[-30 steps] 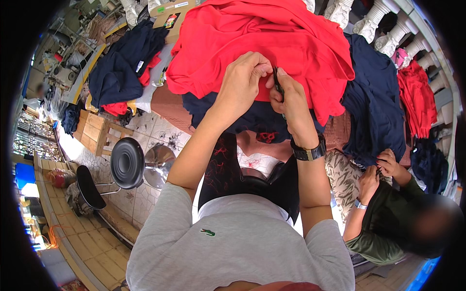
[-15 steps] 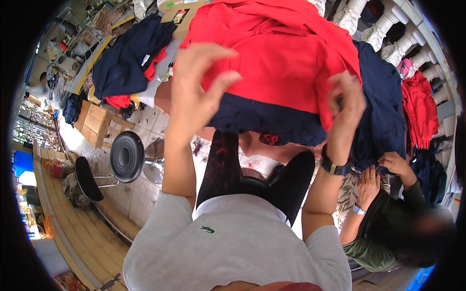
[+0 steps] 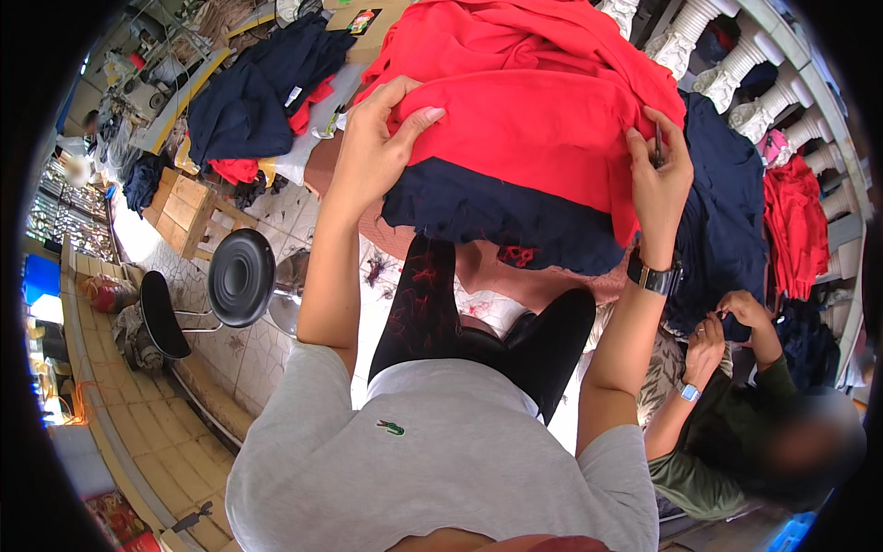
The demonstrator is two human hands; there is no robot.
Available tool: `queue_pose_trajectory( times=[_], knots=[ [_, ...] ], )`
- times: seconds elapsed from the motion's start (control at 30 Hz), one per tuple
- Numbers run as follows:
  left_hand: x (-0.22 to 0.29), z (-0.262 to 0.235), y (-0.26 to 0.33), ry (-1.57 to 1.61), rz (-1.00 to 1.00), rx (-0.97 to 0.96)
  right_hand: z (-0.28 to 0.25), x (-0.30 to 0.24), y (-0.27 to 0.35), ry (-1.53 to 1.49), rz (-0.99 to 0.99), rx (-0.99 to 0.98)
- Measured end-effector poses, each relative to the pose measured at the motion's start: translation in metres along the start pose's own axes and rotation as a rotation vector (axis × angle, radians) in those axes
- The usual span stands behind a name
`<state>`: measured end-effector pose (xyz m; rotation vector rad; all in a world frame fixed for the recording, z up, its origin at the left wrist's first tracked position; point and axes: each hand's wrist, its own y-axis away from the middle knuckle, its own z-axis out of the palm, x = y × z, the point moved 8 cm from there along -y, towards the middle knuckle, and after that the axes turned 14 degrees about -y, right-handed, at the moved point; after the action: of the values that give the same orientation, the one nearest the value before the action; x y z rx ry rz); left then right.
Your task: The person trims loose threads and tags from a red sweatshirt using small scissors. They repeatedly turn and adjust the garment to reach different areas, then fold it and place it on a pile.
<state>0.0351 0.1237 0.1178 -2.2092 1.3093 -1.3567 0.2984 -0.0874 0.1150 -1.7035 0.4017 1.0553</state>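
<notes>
While the left hand pinches a fold of the red garment between thumb and fingers, the right hand closes on its far edge together with a thin dark tool. It lies spread over a navy garment on the worktop. Just beside, a co-worker's hands handle dark cloth.

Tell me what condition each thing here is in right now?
Red garment: spread out, gripped at both sides.
Left hand: closed on the red garment's edge.
Right hand: pinching the garment, a thin dark tool in its fingers.
Navy garment: lying under the red one.
Black stool: upright, unoccupied.
</notes>
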Motion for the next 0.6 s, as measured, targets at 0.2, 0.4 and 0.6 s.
queue_pose_trajectory(
  times=[0.2, 0.4, 0.6],
  knots=[
    [0.002, -0.011, 0.006, 0.084, 0.013, 0.124, -0.004, 0.005, 0.008, -0.12, 0.096, -0.002],
    [0.026, 0.019, 0.036, -0.306, 0.203, 0.443, 0.0, 0.018, 0.001, -0.173, 0.094, 0.02],
    [0.004, 0.08, 0.028, -0.26, 0.223, 0.419, -0.003, 0.033, -0.005, -0.177, 0.061, 0.05]
  ],
)
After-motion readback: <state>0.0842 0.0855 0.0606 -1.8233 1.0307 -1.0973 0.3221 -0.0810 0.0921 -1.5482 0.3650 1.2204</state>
